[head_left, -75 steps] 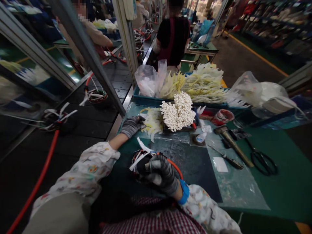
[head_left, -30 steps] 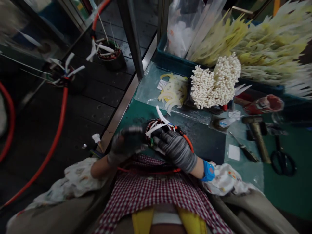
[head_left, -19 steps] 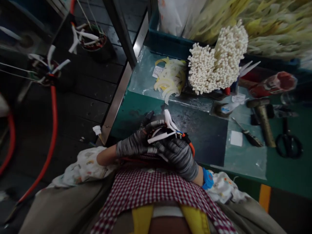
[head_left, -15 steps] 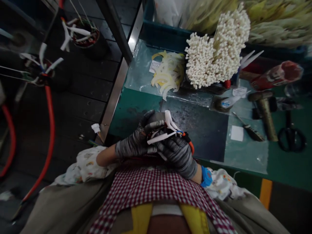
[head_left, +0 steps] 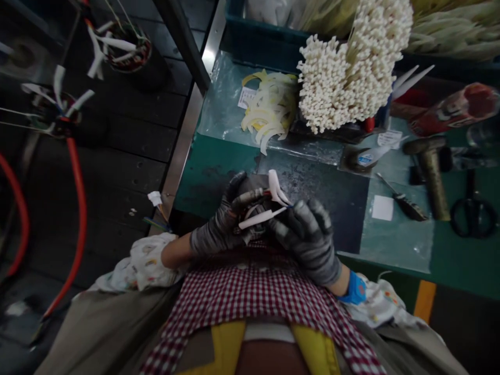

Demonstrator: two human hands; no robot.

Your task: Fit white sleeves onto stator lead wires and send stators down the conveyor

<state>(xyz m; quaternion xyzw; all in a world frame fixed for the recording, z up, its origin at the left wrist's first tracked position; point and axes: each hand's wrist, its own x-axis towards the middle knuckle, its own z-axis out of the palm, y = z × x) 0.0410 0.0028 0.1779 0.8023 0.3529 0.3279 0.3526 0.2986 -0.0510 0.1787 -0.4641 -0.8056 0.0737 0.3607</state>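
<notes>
Close to my body at the bench edge, my gloved left hand is closed around the side of a dark, round motor stator. White sleeves on thin lead wires stand up from its windings. My gloved right hand is at the right side of the stator, its bent fingers closed over the place where the leads run into the orange cable. Blue wire shows just at its fingertips. The cable itself and the stator's underside are hidden by my hands.
Bundled white-tipped sticks and loose pale sleeves lie ahead. On the right are a hammer, a screwdriver, scissors and a red can. More wired stators with an orange-red cable stand left.
My right hand has shifted from under the stator to its right and now covers the orange cable that showed before. My left hand keeps its hold. The view has shifted slightly.
</notes>
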